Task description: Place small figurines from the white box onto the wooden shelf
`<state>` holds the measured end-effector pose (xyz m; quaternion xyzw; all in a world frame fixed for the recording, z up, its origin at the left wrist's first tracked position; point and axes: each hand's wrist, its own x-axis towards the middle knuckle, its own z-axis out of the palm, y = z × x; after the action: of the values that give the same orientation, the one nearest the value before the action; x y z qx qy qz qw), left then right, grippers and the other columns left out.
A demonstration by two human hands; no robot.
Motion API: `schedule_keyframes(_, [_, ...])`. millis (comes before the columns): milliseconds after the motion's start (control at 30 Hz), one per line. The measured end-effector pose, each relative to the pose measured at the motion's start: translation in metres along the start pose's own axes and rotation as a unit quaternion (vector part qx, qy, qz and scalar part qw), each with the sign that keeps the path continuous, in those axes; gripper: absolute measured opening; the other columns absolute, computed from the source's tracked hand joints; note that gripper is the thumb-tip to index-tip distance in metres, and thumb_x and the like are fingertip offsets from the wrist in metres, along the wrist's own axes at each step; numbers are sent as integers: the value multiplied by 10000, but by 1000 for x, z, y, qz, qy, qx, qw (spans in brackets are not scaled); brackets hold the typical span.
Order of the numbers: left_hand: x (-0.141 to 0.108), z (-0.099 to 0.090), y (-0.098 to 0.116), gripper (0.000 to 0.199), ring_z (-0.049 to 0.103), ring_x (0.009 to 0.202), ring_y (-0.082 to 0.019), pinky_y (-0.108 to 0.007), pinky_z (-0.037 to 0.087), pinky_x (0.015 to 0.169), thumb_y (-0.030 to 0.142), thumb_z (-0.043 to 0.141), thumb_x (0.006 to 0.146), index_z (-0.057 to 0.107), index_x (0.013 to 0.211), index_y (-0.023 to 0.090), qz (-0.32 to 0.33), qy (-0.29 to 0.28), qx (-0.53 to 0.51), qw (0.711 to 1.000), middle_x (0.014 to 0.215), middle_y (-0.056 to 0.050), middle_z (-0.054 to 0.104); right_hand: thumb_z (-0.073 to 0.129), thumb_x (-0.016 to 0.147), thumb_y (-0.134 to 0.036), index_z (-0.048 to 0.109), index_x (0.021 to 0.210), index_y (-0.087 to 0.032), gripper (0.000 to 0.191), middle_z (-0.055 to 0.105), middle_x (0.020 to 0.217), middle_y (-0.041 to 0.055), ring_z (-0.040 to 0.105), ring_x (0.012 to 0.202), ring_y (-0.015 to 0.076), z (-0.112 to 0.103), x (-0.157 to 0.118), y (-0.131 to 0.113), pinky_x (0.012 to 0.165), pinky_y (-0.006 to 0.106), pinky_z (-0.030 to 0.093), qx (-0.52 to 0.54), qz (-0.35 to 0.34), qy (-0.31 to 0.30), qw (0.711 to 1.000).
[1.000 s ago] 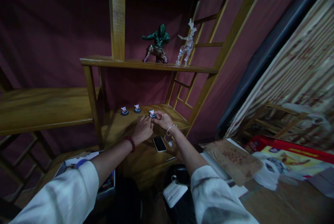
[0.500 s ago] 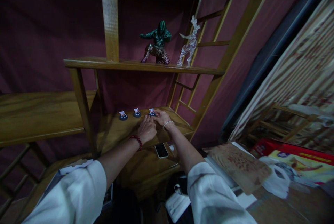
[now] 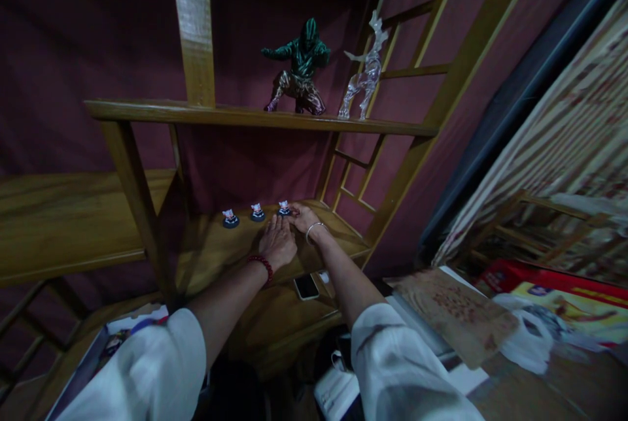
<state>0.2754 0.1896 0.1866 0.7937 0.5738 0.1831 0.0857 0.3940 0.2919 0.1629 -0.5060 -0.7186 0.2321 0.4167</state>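
Three small figurines with white eared heads and dark round bases stand in a row on the lower wooden shelf (image 3: 210, 257): a left one (image 3: 230, 218), a middle one (image 3: 258, 212) and a right one (image 3: 284, 208). My left hand (image 3: 279, 241), with a red bead bracelet at the wrist, reaches its fingertips to the front of the right figurine's base. From the right side, the fingers of my right hand (image 3: 303, 219) close on that same base. A pale bangle circles the right wrist. My fingers partly hide the base.
Above, a shelf (image 3: 235, 116) carries a green crouching statue (image 3: 303, 71) and a clear deer figure (image 3: 366, 74). A phone (image 3: 307, 286) lies below my hands. An open box (image 3: 110, 342) sits at lower left; a brown paper bag (image 3: 456, 310) and a plastic bag (image 3: 527, 339) lie at right.
My view has shifted a little closer to the shelves. Both hands stay at the right figurine, with hardly any movement relative to the shelf. More of the box at lower left shows.
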Motion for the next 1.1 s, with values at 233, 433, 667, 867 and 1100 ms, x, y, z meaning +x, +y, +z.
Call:
schedule_keyframes(233, [2,3,-2,561,140,1319,-262,-431,129,1057,279,239,838,257,1324,1,-14,-6,-12,1000,1407,-181,242,649,622,-142,623,941,-226,331,664,855,-16,595,807,127,2,2,6,804,289,477,-27,-3,9,1000])
schedule_keyframes(433, [1,4,-2,570,152,1316,-260,-409,121,1062,291,245,833,270,1314,-14,-21,-1,-2,1000,1401,-189,255,645,631,-152,618,959,-225,337,663,906,-8,600,856,134,2,0,3,822,290,474,-38,-9,1,999])
schedule_keyframes(667, [0,3,-1,552,162,1314,-262,-425,127,1058,301,256,830,290,1308,27,-24,7,-9,1000,1399,-178,271,638,639,-163,616,986,-210,351,670,881,2,608,836,144,-1,-4,-6,805,286,478,-68,-10,-2,998])
schedule_keyframes(867, [1,4,-1,566,156,1315,-262,-422,123,1060,300,266,828,270,1312,8,-28,-1,-11,1000,1398,-188,264,611,664,-181,617,998,-230,338,672,847,-9,610,790,145,-4,-9,-17,758,271,483,-106,-10,-6,994])
schedule_keyframes(1100, [0,-1,2,594,104,1324,-261,-416,96,1063,319,247,835,225,1336,1,-35,-29,-6,999,1423,-171,199,611,670,-200,624,1018,-256,353,671,834,-3,608,813,168,-5,-10,-18,754,281,479,-143,-10,4,990])
